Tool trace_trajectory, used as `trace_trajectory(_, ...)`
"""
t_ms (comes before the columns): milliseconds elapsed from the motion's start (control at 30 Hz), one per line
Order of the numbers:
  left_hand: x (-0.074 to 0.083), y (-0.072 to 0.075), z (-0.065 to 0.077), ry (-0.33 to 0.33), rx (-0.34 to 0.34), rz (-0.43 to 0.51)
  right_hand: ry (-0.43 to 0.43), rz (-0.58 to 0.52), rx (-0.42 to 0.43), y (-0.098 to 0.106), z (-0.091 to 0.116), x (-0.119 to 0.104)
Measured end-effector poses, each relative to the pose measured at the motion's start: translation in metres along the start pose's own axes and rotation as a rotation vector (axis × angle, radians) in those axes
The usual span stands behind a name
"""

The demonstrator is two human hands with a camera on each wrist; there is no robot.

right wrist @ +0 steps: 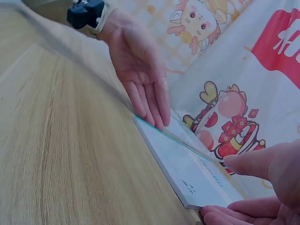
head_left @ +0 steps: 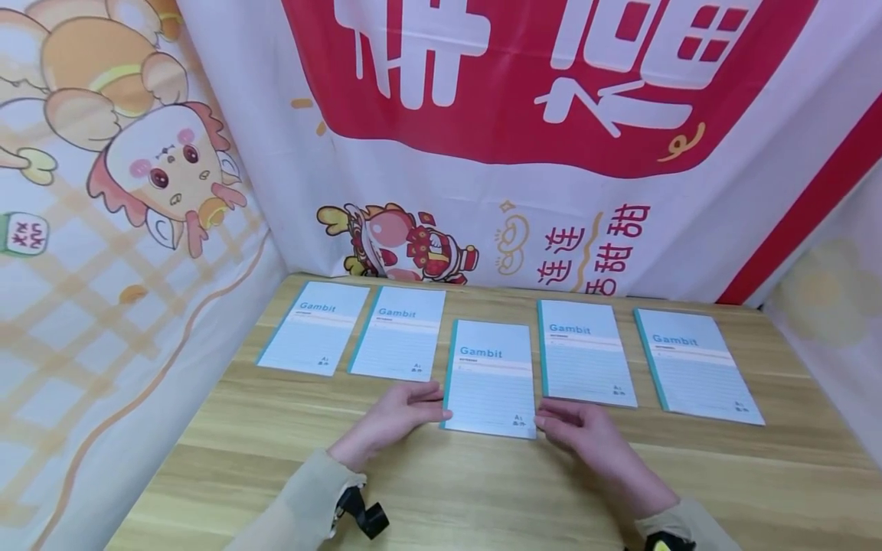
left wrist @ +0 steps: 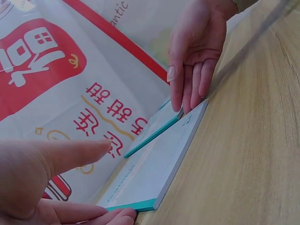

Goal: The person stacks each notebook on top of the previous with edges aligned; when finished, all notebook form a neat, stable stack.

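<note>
A pale blue notebook [head_left: 489, 390] with a teal spine lies flat on the table, set a little nearer than the others in its row. At its spine side my left hand [head_left: 396, 417] touches the edge with fairly straight fingers, seen palm-inward in the right wrist view. Along the opposite edge rest the fingertips of my right hand [head_left: 586, 436]; the left wrist view shows those fingers extended and the thumb apart. Both hands lie low beside the notebook, none of their fingers curled round it.
Two like notebooks, one at far left [head_left: 313, 329] and one beside it [head_left: 398, 333], lie left of the middle one. Two more, one near right [head_left: 586, 352] and one far right [head_left: 696, 363], lie on the other side. A printed cloth [head_left: 427, 176] hangs behind the wooden table [head_left: 468, 497].
</note>
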State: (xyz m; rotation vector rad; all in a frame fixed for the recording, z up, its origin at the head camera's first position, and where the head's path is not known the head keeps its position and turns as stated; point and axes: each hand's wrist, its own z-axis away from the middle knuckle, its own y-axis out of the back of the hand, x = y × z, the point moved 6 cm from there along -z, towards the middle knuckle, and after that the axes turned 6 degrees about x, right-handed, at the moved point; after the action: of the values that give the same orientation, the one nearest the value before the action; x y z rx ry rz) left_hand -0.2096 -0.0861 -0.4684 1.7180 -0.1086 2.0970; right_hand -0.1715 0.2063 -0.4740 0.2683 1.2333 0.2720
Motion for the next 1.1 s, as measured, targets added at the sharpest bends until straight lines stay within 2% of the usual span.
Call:
trace_trajectory(133,-0.003,0.002,-0.004,0.004,0.018,0.000,-0.033,-0.089,-0.045,0.000,-0.001,0.001)
trace_trajectory(367,-0.007,0.003,-0.011,0.076,0.042,0.033,-0.079,-0.260,-0.112,0.000,0.000,0.001)
trace_trajectory(533,-0.005,0.003,-0.012,0.085,0.048,0.034,-0.112,-0.385,-0.140,0.000,0.002,0.001)
trace_trajectory(700,-0.004,-0.001,-0.015,0.065,0.022,0.025,-0.133,-0.422,-0.149,0.002,0.002,0.000)
trace_trajectory(833,-0.005,-0.005,-0.019,0.066,0.022,0.026,-0.115,-0.441,-0.178,0.002,0.002,-0.001)
trace_trajectory(1100,-0.006,-0.011,-0.019,0.121,0.042,0.152,-0.100,-0.461,-0.200,0.000,0.002,-0.001)
